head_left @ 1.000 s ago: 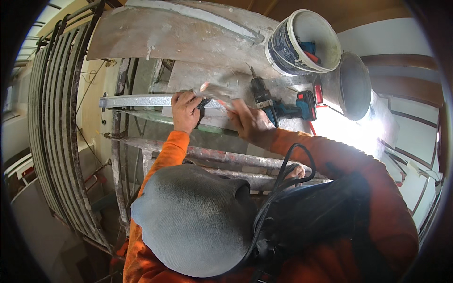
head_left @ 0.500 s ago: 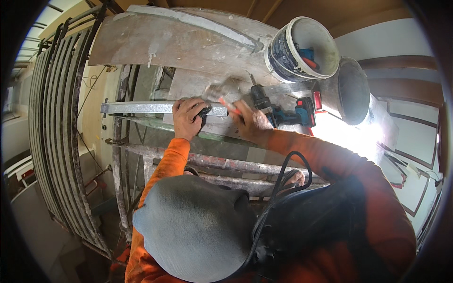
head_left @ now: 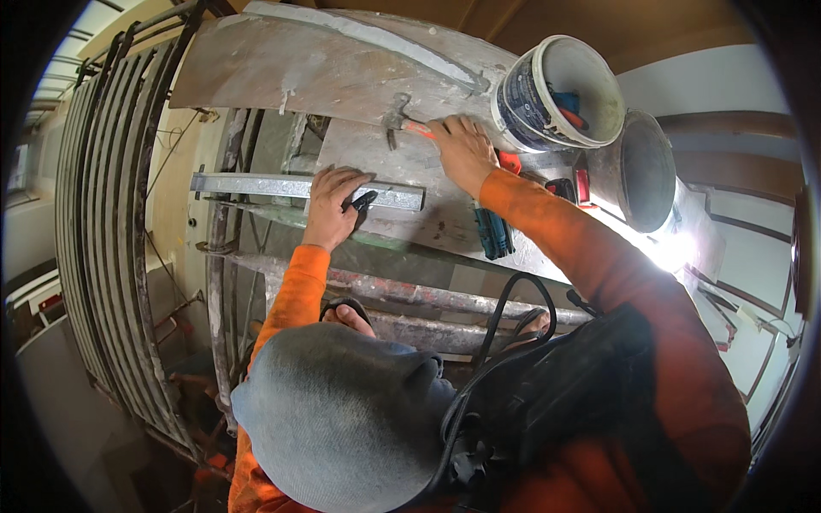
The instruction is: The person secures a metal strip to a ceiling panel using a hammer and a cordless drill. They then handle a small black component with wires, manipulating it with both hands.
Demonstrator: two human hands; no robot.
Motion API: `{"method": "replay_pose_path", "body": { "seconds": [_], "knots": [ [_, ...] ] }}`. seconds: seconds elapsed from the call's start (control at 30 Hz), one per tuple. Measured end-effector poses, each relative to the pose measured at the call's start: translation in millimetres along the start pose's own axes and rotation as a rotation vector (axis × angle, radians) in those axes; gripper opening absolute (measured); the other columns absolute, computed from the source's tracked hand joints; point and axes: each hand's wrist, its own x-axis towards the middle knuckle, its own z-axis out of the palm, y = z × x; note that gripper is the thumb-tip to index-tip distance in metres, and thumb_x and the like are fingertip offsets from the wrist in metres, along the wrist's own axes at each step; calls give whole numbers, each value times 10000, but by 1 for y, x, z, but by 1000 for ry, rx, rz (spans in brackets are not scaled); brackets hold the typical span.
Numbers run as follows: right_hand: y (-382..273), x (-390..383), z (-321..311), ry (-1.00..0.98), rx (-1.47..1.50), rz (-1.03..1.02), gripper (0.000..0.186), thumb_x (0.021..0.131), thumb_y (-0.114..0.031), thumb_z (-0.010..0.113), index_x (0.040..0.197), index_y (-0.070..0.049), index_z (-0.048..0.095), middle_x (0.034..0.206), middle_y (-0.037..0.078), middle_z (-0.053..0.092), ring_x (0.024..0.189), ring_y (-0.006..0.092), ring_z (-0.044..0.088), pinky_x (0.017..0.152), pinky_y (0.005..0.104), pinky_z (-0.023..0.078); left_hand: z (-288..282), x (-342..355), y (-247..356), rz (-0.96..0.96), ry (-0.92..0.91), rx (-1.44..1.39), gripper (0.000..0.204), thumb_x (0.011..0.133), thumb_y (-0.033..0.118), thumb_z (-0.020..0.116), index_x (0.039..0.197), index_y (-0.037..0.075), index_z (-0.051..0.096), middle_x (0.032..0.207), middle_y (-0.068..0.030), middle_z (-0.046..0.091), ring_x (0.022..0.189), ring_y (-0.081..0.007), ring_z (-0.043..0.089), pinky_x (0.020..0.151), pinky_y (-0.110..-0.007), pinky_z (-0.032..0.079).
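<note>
My left hand (head_left: 333, 205), fingers bent, grips a small black piece (head_left: 363, 202) against a galvanized metal bar (head_left: 256, 185) that lies across the pipes and board. Farther forward, my right hand (head_left: 463, 147) holds a hammer (head_left: 419, 128) by its orange handle, the steel head lying low over the board left of my fingers. A teal cordless tool (head_left: 492, 231) lies below my right wrist, partly hidden by the arm.
A white bucket (head_left: 590, 73) with tools inside and a grey container (head_left: 646, 171) stand at the right. A stained board (head_left: 231, 60) spans the back. Scaffold pipes (head_left: 402, 291) run beneath my arms, with feet on them; a slatted platform (head_left: 115, 239) rises at the left.
The hammer and my right hand have moved forward from the bar's end toward the bucket, and my arm now covers much of the drill. My left hand stays on the bar.
</note>
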Motion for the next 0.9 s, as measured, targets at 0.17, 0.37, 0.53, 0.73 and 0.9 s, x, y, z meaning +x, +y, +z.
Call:
{"method": "replay_pose_path", "body": {
  "seconds": [0.17, 0.37, 0.53, 0.73, 0.9],
  "knots": [
    [-50, -12, 6, -241, 209, -184, 305, 943, -354, 604, 1061, -77, 656, 1033, 135, 677, 1007, 357, 668, 812, 496, 542, 6, -2, -3, 14, 25, -43, 538, 671, -29, 632, 1172, 147, 716, 1119, -63, 694, 1165, -279, 613, 1121, -514, 371],
    [-83, 1, 23, -473, 260, -91, 260, 952, -302, 571, 979, -68, 679, 944, 171, 713, 862, 388, 700, 793, 525, 544, 4, -2, -3, 42, 54, -32, 487, 685, 7, 626, 1140, 154, 719, 1118, -46, 701, 1156, -267, 620, 1110, -509, 376],
    [-76, -6, 27, -431, 336, -105, 182, 886, -198, 589, 950, -46, 666, 958, 176, 706, 910, 354, 695, 802, 487, 549, 3, -5, 0, 15, 12, 8, 459, 711, 32, 602, 1127, 174, 731, 1135, -22, 699, 1199, -251, 604, 1123, -492, 369],
    [-76, -12, 26, -383, 424, -82, 231, 912, -252, 592, 913, -35, 671, 902, 217, 699, 893, 412, 686, 802, 534, 527, 0, -8, 1, 25, -64, 61, 524, 727, -20, 612, 1192, 201, 714, 1182, -24, 676, 1298, -268, 538, 1163, -496, 330],
    [-72, -5, 29, -627, 415, 218, 317, 927, -317, 576, 882, -33, 710, 887, 216, 715, 862, 437, 682, 799, 560, 524, 5, -7, 9, -37, -73, 128, 533, 752, -34, 600, 1206, 221, 713, 1331, -21, 616, 1382, -298, 464, 1183, -501, 296]
  ]
}}
